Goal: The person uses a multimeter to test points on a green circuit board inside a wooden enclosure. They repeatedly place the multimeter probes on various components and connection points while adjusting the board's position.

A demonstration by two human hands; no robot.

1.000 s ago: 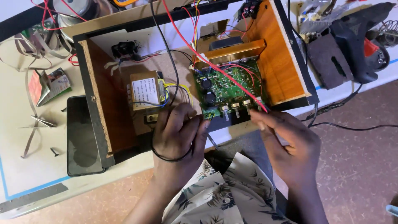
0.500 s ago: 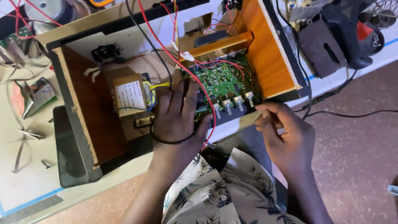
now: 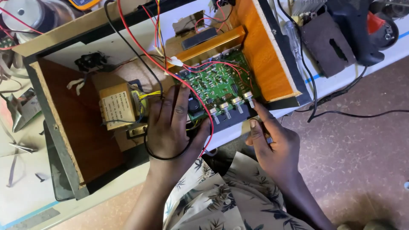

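An open wooden case [image 3: 272, 64] lies on the workbench with its inside facing me. A green circuit board [image 3: 217, 83] with a row of metal knob shafts [image 3: 232, 106] sits in it, beside a yellow-taped transformer [image 3: 117, 106]. My left hand [image 3: 170, 127] rests flat inside the case, fingers on the board's left edge and over a red wire [image 3: 147, 55]. My right hand [image 3: 270, 140] is at the case's front edge, fingertips touching the black front strip just below the knob shafts. Whether it pinches anything small is hidden.
A black glue gun [image 3: 358, 30] and a dark foam block [image 3: 328, 42] lie at the upper right, with a black cable [image 3: 358, 113] trailing off the bench. Metal scraps [image 3: 19, 110] lie at the left. Brown floor [image 3: 362, 162] is to the right.
My right hand has dropped from the red wire at the board and now touches the case's front edge. My left hand has slid a little further into the case. The view has shifted.
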